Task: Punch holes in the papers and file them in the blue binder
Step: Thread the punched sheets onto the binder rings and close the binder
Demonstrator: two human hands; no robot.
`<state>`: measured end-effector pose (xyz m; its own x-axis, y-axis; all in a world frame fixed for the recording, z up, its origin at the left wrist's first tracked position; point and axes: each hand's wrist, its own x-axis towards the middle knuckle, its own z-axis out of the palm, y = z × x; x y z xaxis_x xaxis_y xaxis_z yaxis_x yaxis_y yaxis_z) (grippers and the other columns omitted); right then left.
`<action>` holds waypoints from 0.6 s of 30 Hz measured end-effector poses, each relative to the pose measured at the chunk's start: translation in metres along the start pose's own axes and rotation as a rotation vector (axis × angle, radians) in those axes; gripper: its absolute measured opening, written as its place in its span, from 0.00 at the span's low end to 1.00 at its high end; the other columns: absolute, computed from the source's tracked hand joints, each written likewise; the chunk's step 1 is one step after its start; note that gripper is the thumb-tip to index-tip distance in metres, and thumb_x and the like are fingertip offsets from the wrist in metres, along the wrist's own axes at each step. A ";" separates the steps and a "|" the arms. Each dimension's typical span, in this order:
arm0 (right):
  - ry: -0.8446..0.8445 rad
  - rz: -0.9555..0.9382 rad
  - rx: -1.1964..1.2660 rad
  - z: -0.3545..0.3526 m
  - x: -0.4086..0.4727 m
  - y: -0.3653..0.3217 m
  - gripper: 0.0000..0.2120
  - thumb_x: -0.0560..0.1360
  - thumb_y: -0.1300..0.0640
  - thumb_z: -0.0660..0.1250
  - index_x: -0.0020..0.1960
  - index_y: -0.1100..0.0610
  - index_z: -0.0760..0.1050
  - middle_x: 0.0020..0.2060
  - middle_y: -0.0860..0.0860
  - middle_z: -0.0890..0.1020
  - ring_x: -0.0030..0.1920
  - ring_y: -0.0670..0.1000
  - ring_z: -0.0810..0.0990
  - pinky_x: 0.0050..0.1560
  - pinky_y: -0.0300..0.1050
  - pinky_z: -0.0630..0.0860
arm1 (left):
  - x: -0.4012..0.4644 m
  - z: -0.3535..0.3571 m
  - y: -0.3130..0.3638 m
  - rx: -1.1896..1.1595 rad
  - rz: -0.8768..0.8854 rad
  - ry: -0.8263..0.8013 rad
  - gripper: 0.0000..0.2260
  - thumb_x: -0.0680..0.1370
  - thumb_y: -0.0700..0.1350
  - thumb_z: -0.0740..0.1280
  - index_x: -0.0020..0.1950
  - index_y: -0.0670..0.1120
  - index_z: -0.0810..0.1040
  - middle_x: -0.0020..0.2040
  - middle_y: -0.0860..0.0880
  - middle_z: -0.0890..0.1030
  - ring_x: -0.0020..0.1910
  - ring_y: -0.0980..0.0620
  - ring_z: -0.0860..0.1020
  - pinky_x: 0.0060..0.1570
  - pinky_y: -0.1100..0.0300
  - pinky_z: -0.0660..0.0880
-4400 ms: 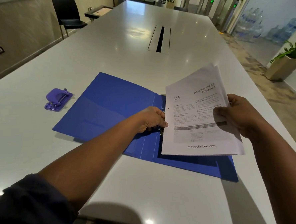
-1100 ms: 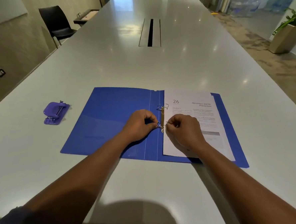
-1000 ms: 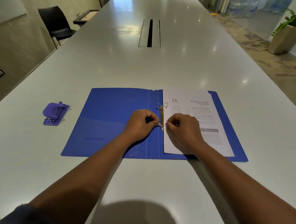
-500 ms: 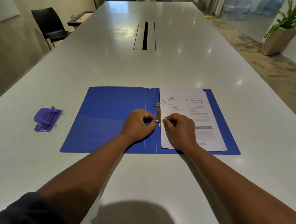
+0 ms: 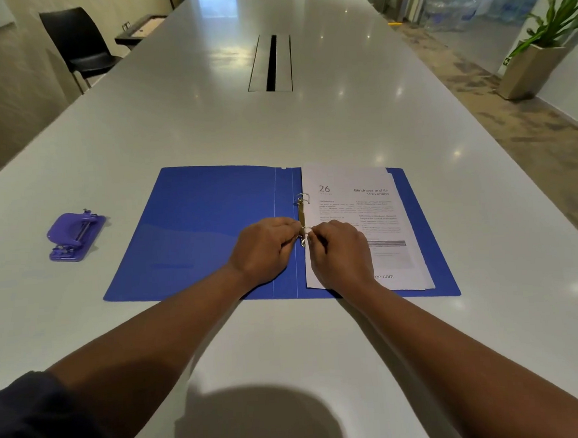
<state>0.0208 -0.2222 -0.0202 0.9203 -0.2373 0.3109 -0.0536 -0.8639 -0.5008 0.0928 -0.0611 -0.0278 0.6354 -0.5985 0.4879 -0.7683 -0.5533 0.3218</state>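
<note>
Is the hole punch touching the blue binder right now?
Apart. The head view shows bare table between the hole punch and the blue binder.

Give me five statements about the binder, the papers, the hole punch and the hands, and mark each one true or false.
1. The blue binder lies open on the table. True.
2. The papers lie on the binder's left half. False: they lie on its right half.
3. Both the left hand and the right hand pinch at the near ring. True.
4. The hole punch rests on the papers. False: it sits on the table, left of the binder.
5. The top page shows 26. True.
</note>
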 end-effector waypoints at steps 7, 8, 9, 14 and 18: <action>-0.009 0.041 0.032 -0.001 0.000 -0.002 0.13 0.80 0.53 0.62 0.41 0.55 0.80 0.36 0.49 0.82 0.38 0.51 0.77 0.43 0.55 0.77 | -0.001 0.001 0.006 0.011 -0.051 0.029 0.10 0.81 0.46 0.65 0.55 0.45 0.84 0.51 0.50 0.86 0.46 0.50 0.83 0.41 0.53 0.82; -0.005 0.048 0.042 -0.002 0.000 -0.003 0.13 0.80 0.53 0.62 0.42 0.56 0.80 0.37 0.50 0.82 0.39 0.52 0.77 0.43 0.55 0.78 | 0.000 0.000 0.007 0.015 -0.059 0.027 0.10 0.81 0.47 0.64 0.54 0.46 0.84 0.50 0.51 0.86 0.44 0.51 0.82 0.39 0.53 0.82; 0.003 0.056 0.052 -0.003 0.000 -0.004 0.12 0.80 0.53 0.62 0.45 0.57 0.81 0.39 0.51 0.83 0.41 0.53 0.78 0.44 0.55 0.78 | 0.000 0.000 0.007 0.019 -0.066 0.024 0.10 0.81 0.49 0.64 0.53 0.47 0.83 0.48 0.52 0.85 0.43 0.51 0.81 0.38 0.53 0.81; -0.013 -0.024 -0.078 -0.015 -0.005 -0.008 0.16 0.79 0.48 0.60 0.52 0.57 0.81 0.49 0.53 0.84 0.48 0.56 0.80 0.49 0.53 0.78 | -0.001 0.000 0.008 0.063 -0.085 0.007 0.11 0.80 0.52 0.64 0.51 0.48 0.82 0.46 0.52 0.84 0.42 0.51 0.79 0.37 0.54 0.79; -0.080 -0.102 -0.278 -0.020 -0.009 0.001 0.22 0.77 0.35 0.56 0.46 0.52 0.77 0.47 0.48 0.81 0.49 0.53 0.77 0.48 0.51 0.75 | 0.000 0.000 0.008 0.100 -0.099 -0.030 0.10 0.80 0.50 0.64 0.53 0.47 0.83 0.49 0.51 0.85 0.45 0.50 0.81 0.39 0.54 0.79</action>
<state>0.0049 -0.2294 -0.0073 0.9533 -0.1166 0.2786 -0.0530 -0.9727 -0.2260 0.0863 -0.0657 -0.0251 0.7106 -0.5544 0.4332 -0.6914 -0.6643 0.2840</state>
